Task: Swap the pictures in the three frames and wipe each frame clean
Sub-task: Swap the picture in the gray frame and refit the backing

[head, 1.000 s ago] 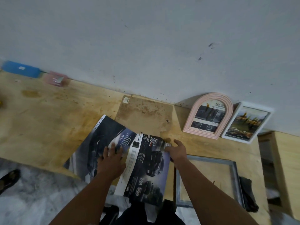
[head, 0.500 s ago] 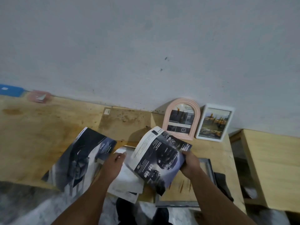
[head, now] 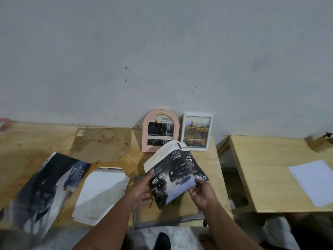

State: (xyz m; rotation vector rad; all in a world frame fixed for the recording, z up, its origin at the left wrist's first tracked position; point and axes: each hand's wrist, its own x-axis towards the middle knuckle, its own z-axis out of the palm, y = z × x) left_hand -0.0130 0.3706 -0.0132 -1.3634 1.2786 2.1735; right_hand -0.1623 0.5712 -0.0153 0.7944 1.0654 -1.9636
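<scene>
Both my hands hold a dark car picture (head: 173, 172) up over the table. My left hand (head: 142, 188) grips its left edge and my right hand (head: 202, 194) pinches its lower right corner. Under it lies a grey empty frame (head: 167, 221), flat near the table's front edge and partly hidden. A pink arched frame (head: 160, 130) and a white rectangular frame (head: 196, 131) lean on the wall behind, each with a picture inside. A brown backing board (head: 100, 143) lies flat by the wall.
A large dark brochure (head: 43, 190) and a white sheet (head: 100, 193) lie on the wooden table (head: 32, 147) to the left. A second table (head: 266, 177) with a white paper (head: 313, 181) stands to the right across a gap. A pink object (head: 4, 123) sits far left.
The picture was lifted off the brochure and carried right, over the grey frame. My left hand left the brochure and took the picture's left edge. The view swung to the right.
</scene>
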